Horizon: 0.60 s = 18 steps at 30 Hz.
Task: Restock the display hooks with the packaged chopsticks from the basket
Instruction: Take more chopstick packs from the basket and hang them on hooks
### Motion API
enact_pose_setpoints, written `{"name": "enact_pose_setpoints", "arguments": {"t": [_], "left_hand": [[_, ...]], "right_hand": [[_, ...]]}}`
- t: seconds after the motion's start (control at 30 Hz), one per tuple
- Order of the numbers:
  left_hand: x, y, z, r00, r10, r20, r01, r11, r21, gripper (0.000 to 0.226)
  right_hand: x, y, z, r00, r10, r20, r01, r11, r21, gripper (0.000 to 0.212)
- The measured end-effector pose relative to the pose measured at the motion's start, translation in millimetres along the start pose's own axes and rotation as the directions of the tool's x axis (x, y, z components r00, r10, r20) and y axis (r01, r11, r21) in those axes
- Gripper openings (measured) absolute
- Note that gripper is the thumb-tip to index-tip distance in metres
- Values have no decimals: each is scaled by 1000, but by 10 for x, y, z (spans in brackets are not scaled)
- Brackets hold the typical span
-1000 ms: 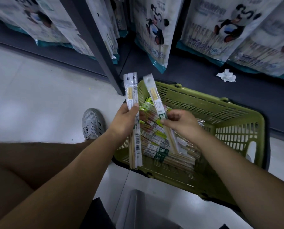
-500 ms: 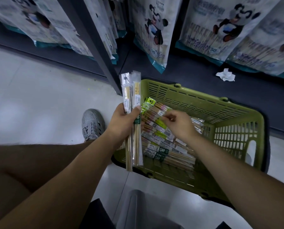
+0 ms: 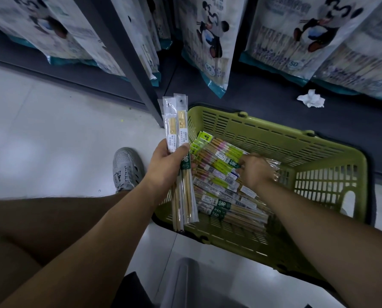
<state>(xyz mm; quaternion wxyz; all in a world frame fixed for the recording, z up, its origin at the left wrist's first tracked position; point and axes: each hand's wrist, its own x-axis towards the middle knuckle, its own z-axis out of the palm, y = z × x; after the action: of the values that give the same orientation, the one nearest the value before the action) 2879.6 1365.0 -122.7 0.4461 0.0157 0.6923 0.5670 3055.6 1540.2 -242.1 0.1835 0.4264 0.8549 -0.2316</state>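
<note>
A green plastic basket point(image 3: 274, 138) sits on the floor, holding several clear packs of chopsticks point(image 3: 221, 190) piled along its left side. My left hand point(image 3: 167, 165) is closed around a small bundle of chopstick packs point(image 3: 177, 130), held upright at the basket's left rim. My right hand point(image 3: 255, 170) reaches down into the basket, fingertips on a pack with a lime-green label point(image 3: 224, 164). Whether the fingers have closed on it is not clear.
Large hanging bags with a panda picture point(image 3: 207, 41) fill the dark shelf unit behind the basket. A grey upright post point(image 3: 127, 58) stands just left of it. A crumpled white tissue point(image 3: 311, 98) lies on the dark base. My grey shoe point(image 3: 126, 168) rests on the pale floor.
My right hand passed its single pack to the left hand's bundle, then dropped back into the basket onto the piled packs. The left hand has stayed put.
</note>
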Motion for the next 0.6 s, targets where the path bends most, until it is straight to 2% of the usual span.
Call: {"name": "enact_pose_setpoints", "arguments": {"t": [0.2, 0.23, 0.3, 0.43, 0.53, 0.6], "left_hand": [[-28, 16, 24, 1000, 20, -1, -20, 1000, 3, 30], [-30, 17, 31, 1000, 16, 8, -16, 1000, -5, 28], [-27, 24, 39, 1000, -8, 15, 8, 1000, -21, 27], [-20, 29, 43, 998, -61, 17, 62, 995, -77, 32], [-30, 42, 68, 997, -74, 21, 76, 993, -95, 27], [-38, 55, 88, 995, -92, 37, 96, 990, -102, 25]], "right_hand": [[-60, -37, -28, 998, 45, 52, -46, 999, 17, 26], [-82, -48, -61, 997, 43, 58, -46, 998, 51, 29], [-142, -73, -156, 998, 38, 53, -49, 974, 223, 29], [-388, -262, -377, 999, -29, 43, -1, 821, 570, 15], [-562, -505, -548, 991, -113, 71, 15, 622, 783, 16], [-642, -684, -633, 984, -163, 78, 16, 507, 862, 15]]}}
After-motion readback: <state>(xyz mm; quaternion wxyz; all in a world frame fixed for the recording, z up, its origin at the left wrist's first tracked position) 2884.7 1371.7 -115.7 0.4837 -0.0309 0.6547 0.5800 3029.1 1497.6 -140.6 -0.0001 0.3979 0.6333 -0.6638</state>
